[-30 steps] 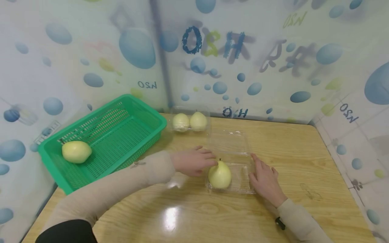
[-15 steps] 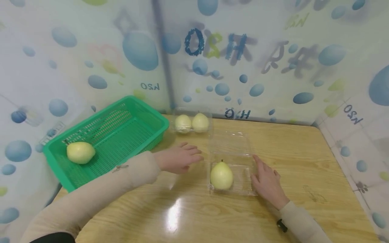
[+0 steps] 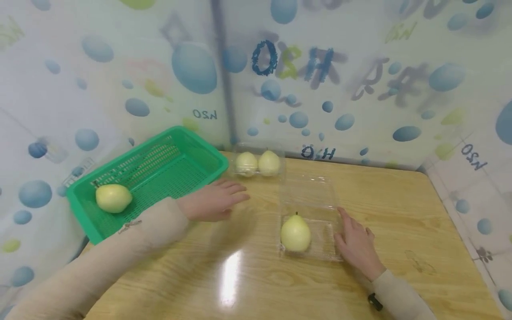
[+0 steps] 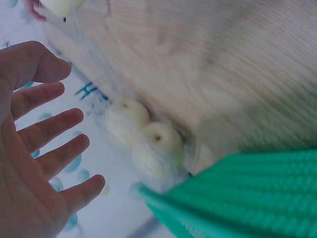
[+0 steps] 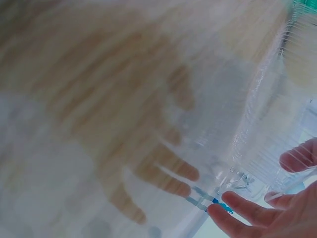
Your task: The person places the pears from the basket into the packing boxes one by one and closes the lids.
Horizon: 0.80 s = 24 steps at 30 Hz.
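An open clear plastic container lies on the table with a yellow-green pear in its left half. My right hand rests against the container's right side, its fingers fairly straight in the right wrist view. My left hand is empty, palm down and fingers spread, over the table beside the near right edge of the green basket. In the left wrist view the spread left hand touches nothing. One pear lies at the basket's left end.
A second clear container with pears stands at the back edge of the table, right of the basket. A patterned wall covering rises behind the wooden table.
My left hand has moved left, from beside the pear in the open container to the basket's edge. My right hand keeps its place at the container. The head view has shifted slightly.
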{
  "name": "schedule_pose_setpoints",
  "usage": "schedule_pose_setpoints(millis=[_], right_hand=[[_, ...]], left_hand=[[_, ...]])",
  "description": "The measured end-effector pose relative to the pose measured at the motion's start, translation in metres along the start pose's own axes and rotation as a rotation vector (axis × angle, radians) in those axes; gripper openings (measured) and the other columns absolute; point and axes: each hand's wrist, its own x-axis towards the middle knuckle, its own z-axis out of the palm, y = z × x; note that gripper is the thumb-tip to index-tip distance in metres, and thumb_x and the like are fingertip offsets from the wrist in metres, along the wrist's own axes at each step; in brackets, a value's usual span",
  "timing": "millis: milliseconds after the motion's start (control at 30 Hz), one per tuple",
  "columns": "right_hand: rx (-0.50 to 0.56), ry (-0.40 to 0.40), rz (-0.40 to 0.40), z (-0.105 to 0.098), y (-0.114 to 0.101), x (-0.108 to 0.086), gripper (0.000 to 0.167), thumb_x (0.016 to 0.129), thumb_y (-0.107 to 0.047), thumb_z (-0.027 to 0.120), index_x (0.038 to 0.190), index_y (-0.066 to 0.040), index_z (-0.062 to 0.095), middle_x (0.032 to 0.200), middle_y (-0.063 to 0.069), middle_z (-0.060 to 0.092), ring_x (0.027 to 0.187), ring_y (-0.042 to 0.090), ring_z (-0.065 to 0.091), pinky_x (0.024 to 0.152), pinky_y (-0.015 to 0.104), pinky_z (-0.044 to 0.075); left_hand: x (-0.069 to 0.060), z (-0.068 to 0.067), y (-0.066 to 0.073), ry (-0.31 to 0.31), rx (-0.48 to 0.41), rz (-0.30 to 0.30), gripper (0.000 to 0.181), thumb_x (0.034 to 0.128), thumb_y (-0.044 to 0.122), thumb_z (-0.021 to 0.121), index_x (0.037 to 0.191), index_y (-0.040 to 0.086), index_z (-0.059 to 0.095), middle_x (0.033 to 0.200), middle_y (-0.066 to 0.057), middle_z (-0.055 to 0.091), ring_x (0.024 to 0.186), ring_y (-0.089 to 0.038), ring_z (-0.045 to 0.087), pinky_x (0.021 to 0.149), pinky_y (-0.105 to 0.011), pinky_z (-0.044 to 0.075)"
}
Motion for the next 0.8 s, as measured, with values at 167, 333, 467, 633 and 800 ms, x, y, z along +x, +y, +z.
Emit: schedule_pose_setpoints(millis=[167, 333, 467, 633, 800], right_hand=[[-0.007, -0.012, 0.002, 0.0, -0.001, -0.001, 0.062, 0.092, -0.01, 0.048, 0.148, 0.002, 0.025, 0.134, 0.036, 0.045, 0.119, 0.055, 0.043, 0.091, 0.081, 0.017], [-0.017, -0.008, -0.002, -0.001, -0.001, 0.0, 0.062, 0.091, -0.01, 0.048, 0.147, 0.002, 0.026, 0.133, 0.036, 0.046, 0.118, 0.054, 0.044, 0.091, 0.081, 0.018], [-0.018, -0.008, 0.001, -0.002, 0.0, -0.001, 0.062, 0.091, -0.011, 0.048, 0.147, 0.002, 0.026, 0.133, 0.036, 0.046, 0.119, 0.054, 0.044, 0.091, 0.08, 0.018], [-0.019, -0.017, 0.005, -0.002, -0.001, -0.001, 0.061, 0.091, -0.011, 0.047, 0.148, 0.0, 0.026, 0.133, 0.035, 0.046, 0.119, 0.053, 0.044, 0.091, 0.08, 0.018], [-0.018, -0.019, -0.002, -0.002, 0.0, -0.001, 0.061, 0.092, -0.011, 0.046, 0.148, 0.001, 0.025, 0.132, 0.035, 0.047, 0.118, 0.053, 0.044, 0.091, 0.08, 0.018]], left_hand=[[-0.019, -0.009, -0.008, 0.043, 0.011, -0.071, 0.057, 0.0801, 0.008, 0.072, 0.133, 0.002, 0.051, 0.132, -0.02, 0.053, 0.123, -0.038, 0.047, 0.103, -0.057, 0.036], [-0.035, -0.016, -0.016, 0.066, 0.034, -0.162, 0.055, 0.0798, 0.005, 0.069, 0.132, 0.005, 0.052, 0.131, -0.017, 0.053, 0.122, -0.039, 0.048, 0.099, -0.06, 0.039], [-0.049, -0.021, -0.022, 0.076, 0.052, -0.204, 0.053, 0.081, 0.007, 0.07, 0.131, 0.004, 0.054, 0.131, -0.018, 0.054, 0.121, -0.041, 0.049, 0.098, -0.061, 0.039], [-0.071, -0.025, -0.035, 0.063, 0.046, -0.262, 0.053, 0.0805, 0.005, 0.07, 0.131, 0.003, 0.054, 0.131, -0.02, 0.053, 0.122, -0.042, 0.048, 0.1, -0.062, 0.036], [-0.096, -0.024, -0.052, 0.036, 0.002, -0.333, 0.055, 0.0821, 0.005, 0.071, 0.134, 0.001, 0.051, 0.133, -0.021, 0.052, 0.123, -0.043, 0.045, 0.101, -0.062, 0.034]])
